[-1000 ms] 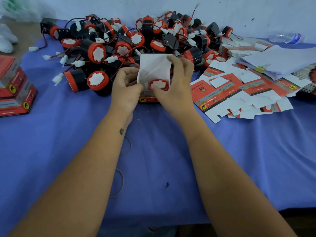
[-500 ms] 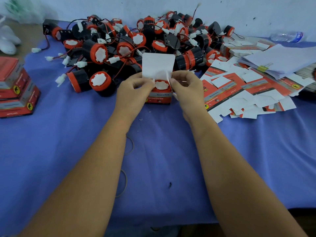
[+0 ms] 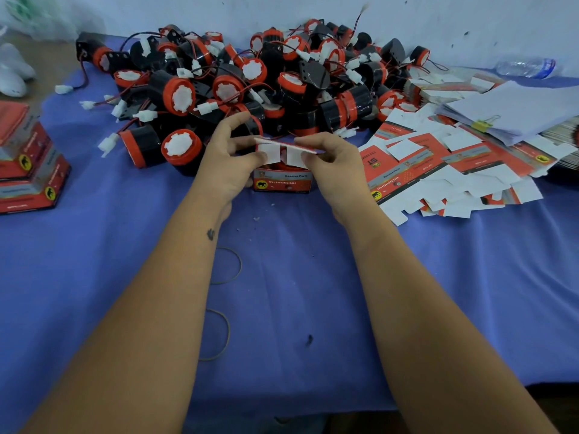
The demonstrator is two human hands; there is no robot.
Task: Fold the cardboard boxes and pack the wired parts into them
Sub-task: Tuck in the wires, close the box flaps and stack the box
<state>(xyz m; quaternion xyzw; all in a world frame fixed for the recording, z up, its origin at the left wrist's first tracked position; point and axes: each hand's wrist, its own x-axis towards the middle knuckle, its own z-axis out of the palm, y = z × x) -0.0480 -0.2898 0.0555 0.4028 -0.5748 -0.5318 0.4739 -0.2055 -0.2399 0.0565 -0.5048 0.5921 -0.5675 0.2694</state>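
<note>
A small red cardboard box point(image 3: 283, 182) stands on the blue cloth in front of me, with an orange part partly visible inside it. My left hand point(image 3: 227, 158) pinches the left white side flap and the lid's edge. My right hand point(image 3: 329, 155) pinches the right white flap, with the lid lying almost flat over the opening. Behind the box lies a big heap of black-and-orange wired parts point(image 3: 250, 89) with white connectors.
Flat unfolded box blanks point(image 3: 438, 170) spread at the right, under a clipped paper stack point(image 3: 513, 111). Packed red boxes point(image 3: 28, 164) are stacked at the left edge. Two rubber bands point(image 3: 225, 266) lie on the blue cloth point(image 3: 297, 292) between my forearms. A plastic bottle point(image 3: 529, 67) lies far right.
The white lid, upright a second ago, has been folded down over the box. Both hands moved from the part inside to the side flaps.
</note>
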